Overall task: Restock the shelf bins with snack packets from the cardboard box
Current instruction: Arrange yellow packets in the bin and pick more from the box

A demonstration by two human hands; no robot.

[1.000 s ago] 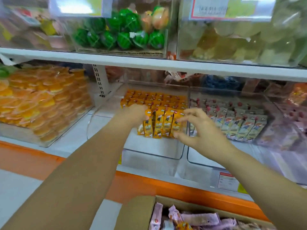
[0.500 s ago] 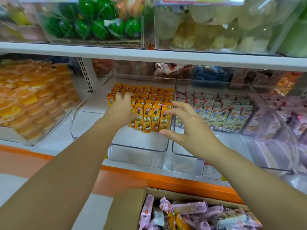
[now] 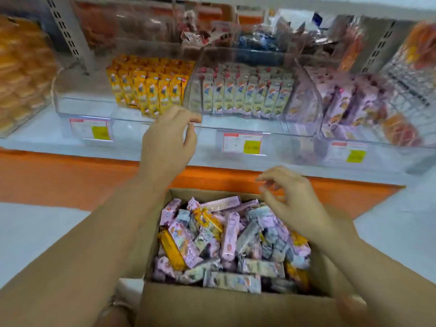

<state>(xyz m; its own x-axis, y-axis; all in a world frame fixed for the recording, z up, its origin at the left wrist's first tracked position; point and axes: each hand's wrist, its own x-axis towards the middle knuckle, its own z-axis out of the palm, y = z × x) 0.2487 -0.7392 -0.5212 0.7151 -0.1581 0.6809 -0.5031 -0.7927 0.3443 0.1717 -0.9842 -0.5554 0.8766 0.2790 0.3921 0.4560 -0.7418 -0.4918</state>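
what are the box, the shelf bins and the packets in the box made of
Cardboard box: brown cardboard with a matte finish, going by its dull plain wall and folded flaps.
Shelf bins: clear rigid plastic, possibly acrylic, glossy. The contents show through and the edges glint.
Snack packets: thin printed plastic film, shiny and crinkled. The silvery ones may be foil-lined.
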